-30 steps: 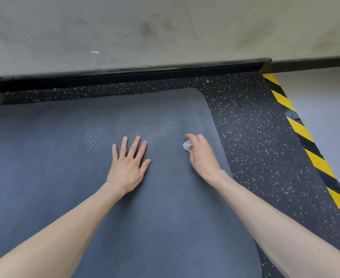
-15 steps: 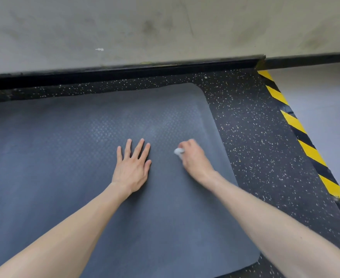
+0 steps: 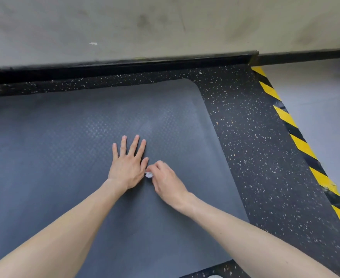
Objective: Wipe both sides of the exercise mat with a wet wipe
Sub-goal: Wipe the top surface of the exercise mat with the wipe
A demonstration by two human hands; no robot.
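Fingers of the left hand [image 3: 127, 169] spread flat on the grey textured exercise mat [image 3: 64, 157]; the right hand [image 3: 168, 184], mid-frame, pinches a crumpled white wet wipe [image 3: 148, 174].

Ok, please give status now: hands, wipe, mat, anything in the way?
Left hand flat on the mat, fingers spread. Right hand, close beside, pinches the wet wipe on the mat. Nothing in the way.

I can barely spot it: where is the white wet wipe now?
In the head view, the crumpled white wet wipe is pinched in the right hand on the dark grey exercise mat, just right of the flat left hand.
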